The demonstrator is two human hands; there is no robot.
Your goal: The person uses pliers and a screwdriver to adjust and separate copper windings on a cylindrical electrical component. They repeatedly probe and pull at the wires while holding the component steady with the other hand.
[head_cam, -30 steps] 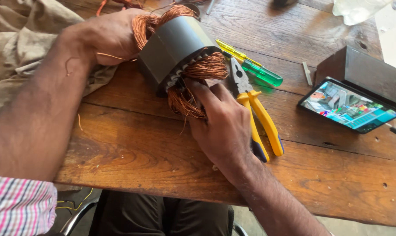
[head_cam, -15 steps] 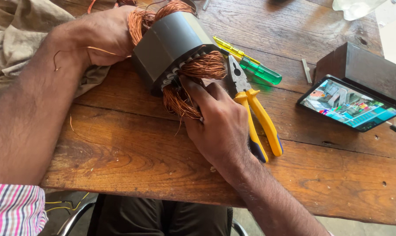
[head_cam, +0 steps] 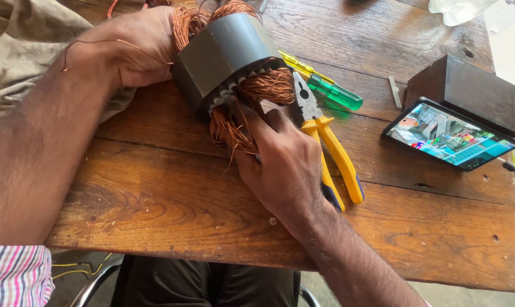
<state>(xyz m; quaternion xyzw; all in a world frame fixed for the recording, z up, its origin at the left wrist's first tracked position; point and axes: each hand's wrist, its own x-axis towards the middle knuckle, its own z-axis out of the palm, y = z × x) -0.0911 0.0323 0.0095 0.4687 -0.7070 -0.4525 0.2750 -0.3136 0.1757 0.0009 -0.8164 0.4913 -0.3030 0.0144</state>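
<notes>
The left hand (head_cam: 141,48) is closing around the far end of a grey motor stator (head_cam: 223,54), its fingers wrapped over the copper winding (head_cam: 186,23) that is bulging out there, and it is holding the stator tilted on the wooden table (head_cam: 155,193). The right hand (head_cam: 283,162) is reaching in from below, its fingers curled and pressing into the copper coil wires (head_cam: 234,128) that are spilling from the near face of the stator; its fingertips are pinching at the strands just beside the slots. The stator is lying near the table's back left part, against a beige cloth (head_cam: 24,51).

Just to the right of the right hand, yellow-handled pliers (head_cam: 325,142) are lying flat, one handle partly running under the hand. A green and yellow screwdriver (head_cam: 323,85) is lying behind the pliers' head, touching or nearly touching it. Further right, a smartphone (head_cam: 448,136) with a lit screen is leaning against a dark box (head_cam: 468,85). A striped sleeve (head_cam: 15,276) is showing at the lower left corner.
</notes>
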